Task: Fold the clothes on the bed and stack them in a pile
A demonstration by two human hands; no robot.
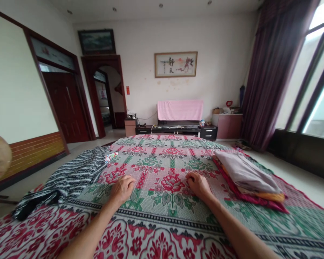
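My left hand (123,187) rests on a flowered cover (164,212) in red, green and grey, its fingers curled in and nothing showing in them. Level with it on the right lies my right hand (198,182), also curled into a loose fist, with a red flower pattern between the two. The fingertips of both hands are tucked out of sight. A black-and-white striped garment (75,172) lies rumpled to the left of my left hand. Folded clothes (245,172), grey on top with orange and magenta below, are stacked to the right of my right hand.
A small colourful item (112,157) sits by the striped garment. Past the cover's far edge stands a low black cabinet (209,133), and a pink cloth (180,110) hangs above it. A purple curtain (275,72) hangs at the right, and a dark red door (66,106) is at the left.
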